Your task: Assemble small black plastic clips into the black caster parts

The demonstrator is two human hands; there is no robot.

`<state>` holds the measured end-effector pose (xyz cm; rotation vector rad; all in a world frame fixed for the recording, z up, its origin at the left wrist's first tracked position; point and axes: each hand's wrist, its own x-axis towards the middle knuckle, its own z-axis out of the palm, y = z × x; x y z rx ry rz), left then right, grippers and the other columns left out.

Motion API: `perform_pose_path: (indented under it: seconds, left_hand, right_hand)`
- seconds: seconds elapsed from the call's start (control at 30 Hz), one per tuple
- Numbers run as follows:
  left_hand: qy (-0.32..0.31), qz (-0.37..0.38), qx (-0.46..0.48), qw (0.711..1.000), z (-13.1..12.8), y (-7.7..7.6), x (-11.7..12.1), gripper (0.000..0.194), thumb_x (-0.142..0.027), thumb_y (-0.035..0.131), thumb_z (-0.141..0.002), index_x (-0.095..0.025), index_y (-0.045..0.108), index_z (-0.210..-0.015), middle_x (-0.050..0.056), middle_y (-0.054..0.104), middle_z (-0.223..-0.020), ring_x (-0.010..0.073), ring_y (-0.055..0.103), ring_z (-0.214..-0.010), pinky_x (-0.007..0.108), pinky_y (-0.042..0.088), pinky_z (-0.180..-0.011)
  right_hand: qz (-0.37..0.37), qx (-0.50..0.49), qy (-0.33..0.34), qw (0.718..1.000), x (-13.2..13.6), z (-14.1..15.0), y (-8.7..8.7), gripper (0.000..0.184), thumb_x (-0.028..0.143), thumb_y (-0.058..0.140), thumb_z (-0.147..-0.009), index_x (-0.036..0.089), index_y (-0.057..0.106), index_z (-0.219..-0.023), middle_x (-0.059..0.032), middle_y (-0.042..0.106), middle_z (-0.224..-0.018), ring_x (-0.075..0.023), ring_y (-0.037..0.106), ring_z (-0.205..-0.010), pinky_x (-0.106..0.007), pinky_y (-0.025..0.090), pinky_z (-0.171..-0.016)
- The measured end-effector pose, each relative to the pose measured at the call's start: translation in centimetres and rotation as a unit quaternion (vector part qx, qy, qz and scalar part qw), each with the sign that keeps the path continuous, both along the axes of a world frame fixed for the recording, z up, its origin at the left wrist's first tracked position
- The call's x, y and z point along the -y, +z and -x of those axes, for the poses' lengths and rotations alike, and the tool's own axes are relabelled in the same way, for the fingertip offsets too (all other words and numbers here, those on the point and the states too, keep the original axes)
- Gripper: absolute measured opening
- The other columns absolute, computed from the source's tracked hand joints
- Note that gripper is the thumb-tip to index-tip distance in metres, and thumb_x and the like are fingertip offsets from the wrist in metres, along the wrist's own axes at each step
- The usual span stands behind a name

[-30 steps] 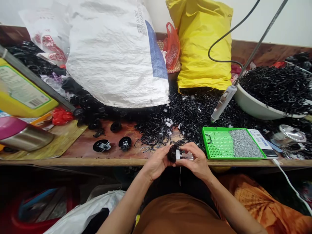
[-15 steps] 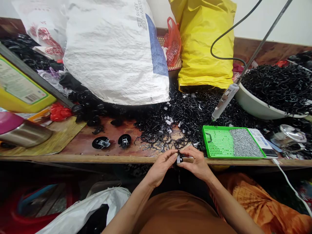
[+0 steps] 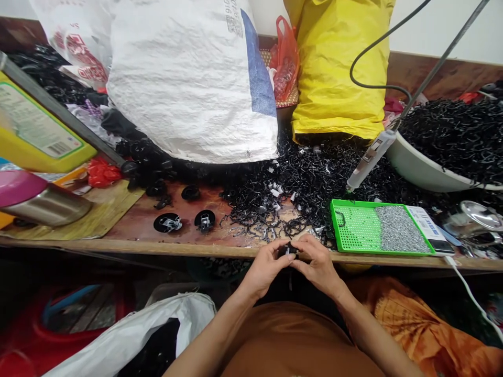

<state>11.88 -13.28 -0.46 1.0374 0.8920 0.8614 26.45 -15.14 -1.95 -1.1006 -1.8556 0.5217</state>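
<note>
Reddish-brown wood shows on the table (image 3: 137,225), with a pale wall (image 3: 456,34) behind. At its front edge I have a small black part (image 3: 290,245) bearing a whitish piece (image 3: 288,251). My left grip (image 3: 265,268) and right grip (image 3: 320,266) are both clamped on it by the fingertips, one from each side. Less of the whitish piece shows than half a second ago, since my left thumb now lies over it; I judge that I am pressing or adjusting, but cannot tell whether anything is seated. Loose black strips (image 3: 314,180) spread beyond, two black discs (image 3: 167,223) lie to the left, and a green tray (image 3: 356,230) holding grey bits (image 3: 403,230) sits right.
</note>
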Motion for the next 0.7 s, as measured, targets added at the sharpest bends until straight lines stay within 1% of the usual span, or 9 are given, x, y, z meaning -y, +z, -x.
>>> perform_pose_path:
  seconds: [0.1,0.23,0.33,0.43,0.5,0.53,0.6,0.67,0.7]
  left_hand:
    - [0.004,0.031,0.016,0.999,-0.1,-0.2,0.2,0.021,-0.019,0.062,-0.064,-0.015,0.066,-0.084,0.005,0.065,-0.085,0.0179,0.054,-0.082,0.028,0.039,-0.076]
    - [0.029,0.026,0.006,0.999,0.6,0.1,0.1,0.021,-0.019,0.061,-0.064,-0.015,0.065,-0.084,0.004,0.064,-0.083,0.0170,0.054,-0.081,0.027,0.040,-0.076]
    - [0.108,0.001,-0.039,0.993,2.6,0.7,-0.8,0.024,-0.020,0.063,-0.062,-0.017,0.063,-0.086,0.003,0.064,-0.083,0.0164,0.055,-0.080,0.027,0.040,-0.076]
    - [0.212,-0.086,-0.130,0.965,5.9,1.6,-2.7,0.033,-0.022,0.064,-0.059,-0.018,0.060,-0.091,0.003,0.063,-0.090,0.0181,0.055,-0.088,0.028,0.040,-0.080]
    - [0.242,-0.144,-0.224,0.933,8.5,2.3,-4.6,0.034,-0.026,0.060,-0.062,-0.017,0.058,-0.095,0.004,0.062,-0.090,0.0190,0.055,-0.086,0.029,0.041,-0.079]
    - [0.248,-0.174,-0.283,0.910,9.8,2.6,-5.8,0.034,-0.027,0.058,-0.064,-0.017,0.058,-0.096,0.004,0.062,-0.091,0.0189,0.056,-0.084,0.030,0.042,-0.079]
    - [0.280,-0.207,-0.403,0.846,12.3,3.3,-8.4,0.033,-0.026,0.054,-0.066,-0.016,0.057,-0.098,0.005,0.061,-0.092,0.0203,0.055,-0.086,0.031,0.041,-0.081]
    - [0.298,-0.223,-0.518,0.770,14.3,3.7,-11.0,0.033,-0.022,0.055,-0.065,-0.015,0.060,-0.096,0.008,0.059,-0.097,0.0250,0.052,-0.095,0.034,0.038,-0.087]
    - [0.295,-0.218,-0.553,0.748,15.0,3.8,-12.1,0.033,-0.021,0.054,-0.064,-0.014,0.060,-0.096,0.010,0.058,-0.097,0.0274,0.050,-0.099,0.036,0.036,-0.088]
  right_hand:
    - [0.009,0.004,0.020,1.000,0.0,0.0,0.3,0.027,0.023,0.057,-0.077,0.021,0.056,-0.104,-0.0037,0.051,-0.080,-0.0147,0.051,-0.075,-0.027,0.046,-0.064]
    - [0.010,0.021,0.033,0.999,-0.2,-0.3,0.4,0.032,0.022,0.060,-0.075,0.020,0.053,-0.106,-0.0055,0.054,-0.087,-0.0161,0.052,-0.081,-0.029,0.047,-0.070]
    - [0.004,0.039,0.006,0.999,-0.6,-0.9,-0.2,0.033,0.020,0.058,-0.075,0.018,0.051,-0.107,-0.0078,0.054,-0.093,-0.0174,0.052,-0.084,-0.031,0.047,-0.073]
    - [-0.020,0.046,-0.036,0.998,-1.1,-1.5,-1.5,0.025,0.017,0.054,-0.077,0.018,0.052,-0.102,-0.0074,0.055,-0.090,-0.0168,0.053,-0.080,-0.031,0.047,-0.070]
    - [-0.035,0.053,-0.044,0.997,-1.4,-1.6,-2.4,0.022,0.016,0.052,-0.078,0.018,0.053,-0.099,-0.0069,0.055,-0.087,-0.0168,0.053,-0.078,-0.031,0.047,-0.069]
    - [-0.040,0.058,-0.045,0.996,-1.4,-1.6,-2.8,0.020,0.016,0.051,-0.078,0.018,0.053,-0.098,-0.0069,0.055,-0.086,-0.0168,0.053,-0.078,-0.031,0.047,-0.068]
    - [-0.050,0.074,-0.047,0.995,-1.4,-1.5,-3.2,0.018,0.015,0.050,-0.078,0.018,0.053,-0.095,-0.0071,0.055,-0.084,-0.0171,0.052,-0.078,-0.031,0.046,-0.068]
    - [-0.057,0.094,-0.049,0.993,-1.4,-1.3,-3.4,0.016,0.014,0.049,-0.079,0.018,0.053,-0.094,-0.0074,0.055,-0.083,-0.0176,0.052,-0.079,-0.032,0.046,-0.068]
    - [-0.060,0.104,-0.050,0.991,-1.4,-1.2,-3.5,0.015,0.014,0.049,-0.079,0.017,0.053,-0.093,-0.0077,0.055,-0.083,-0.0179,0.052,-0.079,-0.032,0.046,-0.068]
